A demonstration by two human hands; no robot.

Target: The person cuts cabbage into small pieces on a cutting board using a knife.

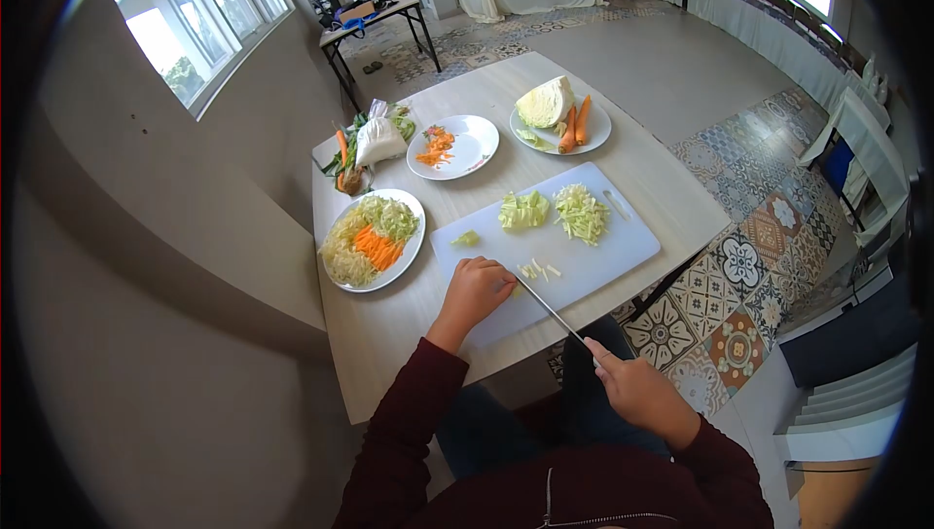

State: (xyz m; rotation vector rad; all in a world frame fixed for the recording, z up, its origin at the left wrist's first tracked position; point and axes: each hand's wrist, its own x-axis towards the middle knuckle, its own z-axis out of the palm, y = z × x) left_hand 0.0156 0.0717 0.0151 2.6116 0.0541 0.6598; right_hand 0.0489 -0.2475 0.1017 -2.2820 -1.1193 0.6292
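My right hand is wrapped round the handle of a kitchen knife, whose blade slants up and left across the white cutting board. My left hand lies with curled fingers on the board at the blade's tip, pressing on a mostly hidden piece of cabbage. A few pale cut strips lie just beyond the blade. Farther up the board are a stack of cabbage leaves, a heap of shredded cabbage and a small cabbage scrap.
Left of the board, a plate holds shredded cabbage and carrot strips. Behind stand a plate with carrot shavings and a plate with cut cabbage and carrots. A white-filled plastic bag sits by vegetables near the wall.
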